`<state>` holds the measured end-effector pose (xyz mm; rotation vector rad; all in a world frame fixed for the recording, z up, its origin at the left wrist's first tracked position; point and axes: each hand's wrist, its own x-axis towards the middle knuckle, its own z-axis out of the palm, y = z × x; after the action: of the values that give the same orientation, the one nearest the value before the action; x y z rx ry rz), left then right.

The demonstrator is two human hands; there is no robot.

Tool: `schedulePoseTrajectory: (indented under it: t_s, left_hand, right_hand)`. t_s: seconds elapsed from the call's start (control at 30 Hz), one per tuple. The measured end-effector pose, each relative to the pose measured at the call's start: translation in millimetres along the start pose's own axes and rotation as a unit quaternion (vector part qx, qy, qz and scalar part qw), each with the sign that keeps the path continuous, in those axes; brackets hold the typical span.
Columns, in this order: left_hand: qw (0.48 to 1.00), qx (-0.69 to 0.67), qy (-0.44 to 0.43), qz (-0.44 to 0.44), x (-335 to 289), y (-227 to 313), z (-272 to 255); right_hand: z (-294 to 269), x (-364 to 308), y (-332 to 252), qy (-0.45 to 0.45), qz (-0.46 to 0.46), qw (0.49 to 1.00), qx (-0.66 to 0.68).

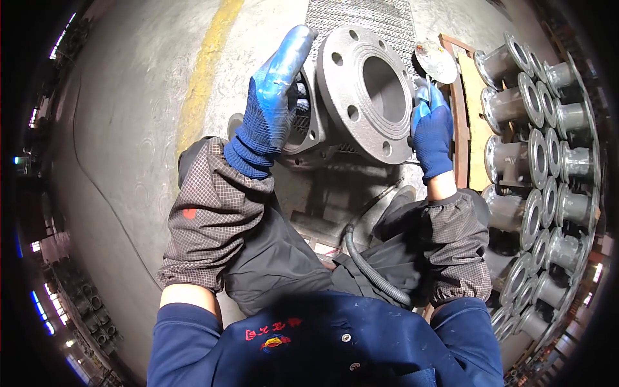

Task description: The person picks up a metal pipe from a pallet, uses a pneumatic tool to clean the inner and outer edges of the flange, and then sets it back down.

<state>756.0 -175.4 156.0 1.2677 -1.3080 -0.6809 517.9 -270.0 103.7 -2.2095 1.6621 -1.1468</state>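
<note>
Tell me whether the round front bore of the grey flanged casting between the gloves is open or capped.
Open: no cap covers the bore of the flanged casting, and its shadowed inside shows.

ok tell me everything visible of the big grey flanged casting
The big grey flanged casting looks like matte, slightly grainy metal. Its round flange tilts toward the camera, turned rightward, with bolt holes spaced around a wide open bore edged by concentric ridges. A second flange with an opening sits on its left, where the left hand is against it. The right hand is by its right rim; contact there is unclear.
</note>
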Motion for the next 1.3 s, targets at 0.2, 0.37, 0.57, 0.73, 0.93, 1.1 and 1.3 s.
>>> schedulePoseTrajectory:
  t_s: [0.2,0.37,0.57,0.73,0.93,1.1,1.3]
  left_hand:
    - [0.946,-0.285,-0.038,-0.146,13.5,23.4,34.6]
    - [0.920,-0.303,-0.105,-0.225,18.4,48.7,51.4]
    - [0.941,0.019,0.141,-0.307,52.4,-43.5,20.0]
    - [0.946,-0.146,-0.019,-0.288,46.8,-54.2,56.1]
    - [0.962,-0.129,-0.036,-0.236,44.1,-68.0,63.5]
    - [0.974,-0.082,-0.063,-0.204,17.6,-74.7,50.2]
    - [0.974,-0.072,-0.076,-0.202,-32.1,-83.0,29.5]
  right_hand:
    - [-48.6,1.9,-43.5,-0.012,-0.114,0.975,0.189]
    - [-48.1,10.7,-17.0,-0.102,0.039,0.958,0.266]
    - [-4.6,-13.9,69.5,-0.032,0.255,0.901,0.351]
    - [-16.5,-15.0,59.9,-0.005,0.355,0.859,0.368]
    - [-17.1,-22.1,63.8,0.012,0.451,0.799,0.398]
    - [-28.3,-32.9,49.2,0.011,0.460,0.772,0.439]
    - [-37.7,-47.7,38.9,-0.021,0.377,0.818,0.434]
